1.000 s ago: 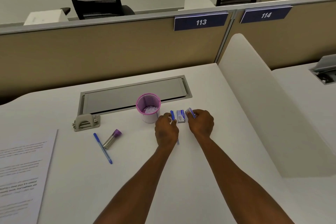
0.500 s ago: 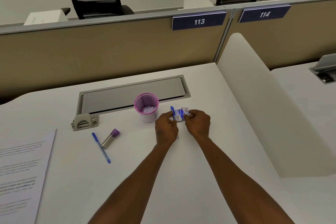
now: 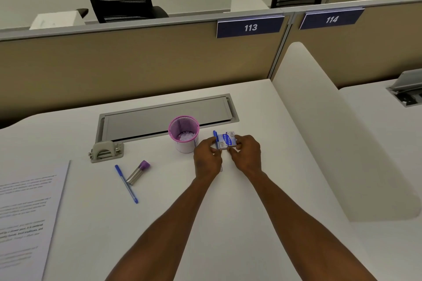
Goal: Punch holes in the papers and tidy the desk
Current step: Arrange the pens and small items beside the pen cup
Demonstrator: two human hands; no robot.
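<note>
Head view: both hands' grip pinches small blue boxes [image 3: 226,141]; placards read 113 [image 3: 250,27], 114 [image 3: 331,19].

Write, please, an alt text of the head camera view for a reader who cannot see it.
Both hands, left hand and right hand, hold small blue-and-white boxes together on a white desk; the left also grips a blue pen. To their left stand a pink mesh cup, a hole punch, another blue pen, a purple-capped tube and printed papers.
</note>
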